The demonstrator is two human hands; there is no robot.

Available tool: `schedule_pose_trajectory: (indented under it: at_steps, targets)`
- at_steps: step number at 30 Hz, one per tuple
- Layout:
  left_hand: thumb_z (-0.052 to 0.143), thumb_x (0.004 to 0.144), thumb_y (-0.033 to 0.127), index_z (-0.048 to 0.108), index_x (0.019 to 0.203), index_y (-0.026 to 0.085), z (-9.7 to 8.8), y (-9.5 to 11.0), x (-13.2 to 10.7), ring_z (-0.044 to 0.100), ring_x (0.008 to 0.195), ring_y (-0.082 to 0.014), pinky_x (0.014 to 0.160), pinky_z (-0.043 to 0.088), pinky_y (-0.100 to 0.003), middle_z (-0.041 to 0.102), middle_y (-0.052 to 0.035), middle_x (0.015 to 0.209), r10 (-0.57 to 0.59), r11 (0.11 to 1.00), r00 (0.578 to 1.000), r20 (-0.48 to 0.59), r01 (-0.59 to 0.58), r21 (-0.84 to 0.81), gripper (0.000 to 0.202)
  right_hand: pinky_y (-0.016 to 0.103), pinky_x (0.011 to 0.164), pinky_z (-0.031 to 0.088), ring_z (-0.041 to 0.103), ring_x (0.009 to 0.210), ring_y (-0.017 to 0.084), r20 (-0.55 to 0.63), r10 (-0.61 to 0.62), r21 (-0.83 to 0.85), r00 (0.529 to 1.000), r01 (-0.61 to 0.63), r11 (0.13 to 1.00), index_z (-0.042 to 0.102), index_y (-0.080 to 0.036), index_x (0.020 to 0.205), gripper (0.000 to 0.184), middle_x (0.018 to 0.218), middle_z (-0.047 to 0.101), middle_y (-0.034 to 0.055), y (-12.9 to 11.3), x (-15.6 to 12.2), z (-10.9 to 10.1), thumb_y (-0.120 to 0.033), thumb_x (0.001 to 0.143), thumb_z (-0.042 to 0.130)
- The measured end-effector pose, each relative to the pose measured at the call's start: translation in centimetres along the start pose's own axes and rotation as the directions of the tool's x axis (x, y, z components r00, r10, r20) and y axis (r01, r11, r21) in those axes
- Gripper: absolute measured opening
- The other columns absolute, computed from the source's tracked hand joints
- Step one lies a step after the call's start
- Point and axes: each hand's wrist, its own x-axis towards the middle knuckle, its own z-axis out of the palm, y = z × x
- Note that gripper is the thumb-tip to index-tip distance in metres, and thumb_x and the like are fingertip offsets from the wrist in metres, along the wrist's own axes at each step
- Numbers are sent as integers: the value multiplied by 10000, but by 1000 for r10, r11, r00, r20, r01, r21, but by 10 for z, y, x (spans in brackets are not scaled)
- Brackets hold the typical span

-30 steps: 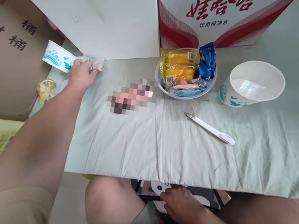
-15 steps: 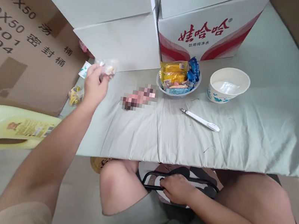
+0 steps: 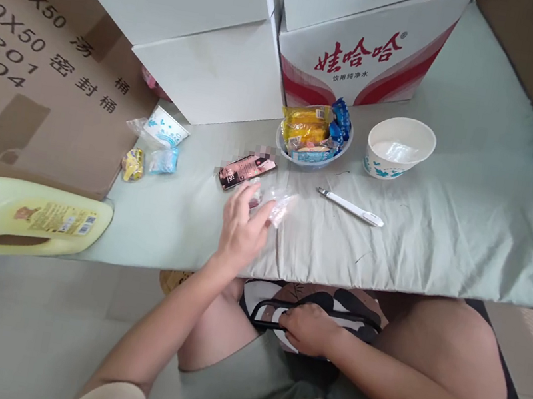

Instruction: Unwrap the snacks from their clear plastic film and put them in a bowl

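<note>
Hanging over the middle of the pale green, cloth-covered surface (image 3: pixel 181 230) in the head view, the left hand (image 3: pixel 244 230) has its thumb and fingers curved with a gap between them, and clear crinkled plastic (image 3: pixel 284 208) lies right at the thumb tip, toward two o'clock from the palm; whether the grip is pinched on it or merely touches it, I cannot tell. Just beyond the fingertips, at twelve o'clock, a phone (image 3: pixel 247 171) lies slantwise, partly blurred. At one o'clock stands a clear bowl (image 3: pixel 310 164) filled with yellow packets (image 3: pixel 305 128) and blue packets (image 3: pixel 341 120), just in front of a white carton (image 3: pixel 416 82) with red lettering. Toward two o'clock is a white paper tub (image 3: pixel 383 167) with blue prints and shiny film inside, and lower, between two and three, a white cutter (image 3: pixel 353 209). Around ten o'clock sit a yellow wrapper (image 3: pixel 133 163) and, just beside it, a light blue packet (image 3: pixel 164 160), with a tilted printed cup (image 3: pixel 174 127) behind them. A pale yellow bottle (image 3: pixel 56 217) lies at nine o'clock on the near left edge. Between four and five o'clock, below the edge, the right hand (image 3: pixel 311 328) rests on a black handle (image 3: pixel 353 318) between the knees; how tightly its fingers close is hidden.
</note>
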Motion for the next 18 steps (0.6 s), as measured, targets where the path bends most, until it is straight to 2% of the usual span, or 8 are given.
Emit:
schedule_pose_trajectory:
  at_steps: [4, 8, 10, 12, 13, 15, 16, 18]
  targets:
    - [430, 1003, 159, 613, 1299, 175, 20, 29, 21, 654, 1157, -239, 989, 547, -406, 668, -141, 1210, 68, 951, 996, -57, -82, -299, 348, 435, 822, 546, 733, 1051, 369, -10, -10, 22, 1000, 11, 1000, 716, -149, 1204, 352, 1145, 749, 179, 0, 3, -1, -240, 951, 487]
    - [399, 1060, 364, 571, 1291, 178, 55, 39, 30, 663, 1124, -240, 948, 558, -389, 668, -152, 1196, -84, 803, 996, -12, 60, -594, 344, 401, 828, 540, 734, 1022, 320, -32, -54, 83, 998, 56, 995, 718, -164, 1165, 318, 1117, 752, 149, 5, 2, -5, -233, 958, 487]
    - [405, 1053, 451, 559, 1283, 192, 67, 36, 26, 662, 1116, -248, 958, 555, -407, 673, -147, 1187, -141, 709, 989, 33, 124, -695, 379, 358, 830, 535, 731, 992, 268, -107, -112, 173, 988, 130, 976, 717, -175, 1132, 294, 1085, 755, 119, 9, -6, -13, -221, 973, 474]
    - [416, 1041, 493, 541, 1282, 209, 73, 30, 20, 666, 1090, -241, 925, 569, -398, 672, -137, 1195, -198, 596, 975, 97, 199, -778, 393, 306, 819, 534, 722, 949, 209, -287, -179, 290, 941, 264, 920, 707, -175, 1091, 276, 1038, 756, 96, 15, -20, -27, -205, 994, 451]
    - [427, 1032, 505, 532, 1280, 220, 73, 28, 17, 671, 1057, -229, 880, 582, -379, 670, -127, 1195, -232, 524, 961, 151, 254, -813, 391, 281, 803, 534, 715, 914, 181, -408, -185, 334, 894, 335, 881, 698, -174, 1070, 266, 1004, 753, 84, 18, -30, -37, -201, 1005, 442]
    - [471, 1007, 502, 524, 1259, 242, 70, 24, 14, 677, 966, -199, 755, 591, -320, 666, -97, 1168, -295, 336, 907, 301, 393, -856, 366, 238, 741, 531, 692, 813, 136, -647, -89, 362, 757, 408, 838, 673, -183, 1026, 230, 911, 732, 54, 24, -52, -59, -200, 1021, 444]
    - [502, 989, 487, 528, 1234, 250, 67, 23, 13, 672, 906, -181, 688, 578, -287, 664, -78, 1132, -325, 226, 866, 381, 462, -857, 342, 228, 703, 523, 671, 758, 124, -746, 6, 353, 666, 387, 852, 659, -194, 998, 202, 856, 709, 35, 27, -61, -71, -198, 1021, 458]
    - [551, 955, 441, 541, 1182, 260, 61, 22, 16, 645, 804, -144, 597, 529, -231, 654, -39, 1048, -382, -12, 761, 524, 563, -826, 290, 242, 667, 513, 635, 715, 127, -872, 208, 356, 443, 284, 890, 630, -217, 958, 127, 814, 668, 17, 34, -74, -95, -214, 1006, 513]
